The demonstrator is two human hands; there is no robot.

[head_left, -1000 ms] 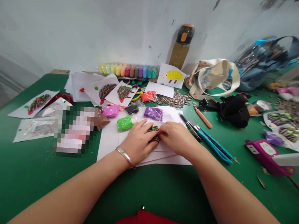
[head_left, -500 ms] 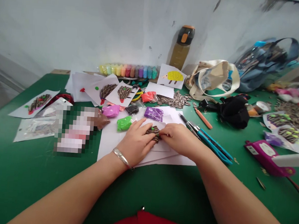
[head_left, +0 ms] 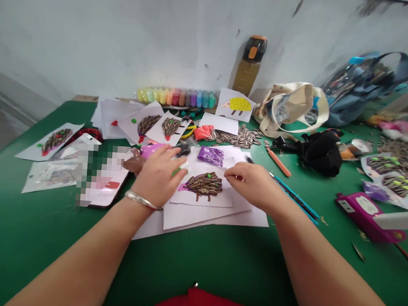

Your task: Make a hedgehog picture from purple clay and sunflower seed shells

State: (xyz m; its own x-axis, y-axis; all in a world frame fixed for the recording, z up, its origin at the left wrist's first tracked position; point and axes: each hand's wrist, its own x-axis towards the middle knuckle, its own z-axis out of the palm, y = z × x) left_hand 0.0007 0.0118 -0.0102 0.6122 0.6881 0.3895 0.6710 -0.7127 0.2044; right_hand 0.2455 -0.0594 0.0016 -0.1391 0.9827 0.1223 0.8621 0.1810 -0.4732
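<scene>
A hedgehog picture (head_left: 206, 185) of striped sunflower seeds, with a pink-purple snout, green dots and brown legs, lies on white paper (head_left: 183, 198) atop larger sheets. My left hand (head_left: 158, 174), wearing a silver bangle, hovers open left of it with fingers spread, hiding most of a green clay packet. Close to the picture's right edge, my right hand (head_left: 250, 180) has thumb and fingers pinched together; whatever may be between them is hidden. A purple clay packet (head_left: 210, 156) lies just behind the picture, and a pink clay packet (head_left: 151, 150) is partly behind my left fingers.
Loose sunflower seeds (head_left: 242, 138) and a red clay packet (head_left: 203, 133) lie farther back. Blue-handled tools (head_left: 296, 199) are by my right forearm, a phone (head_left: 105, 185) at left. A magenta glue gun (head_left: 367, 218), cloth bag (head_left: 287, 105) and bottle (head_left: 248, 67) stand around.
My left hand has lifted off the hedgehog and moved left, uncovering it. My right hand has drawn slightly right, away from the seeds, still pinched.
</scene>
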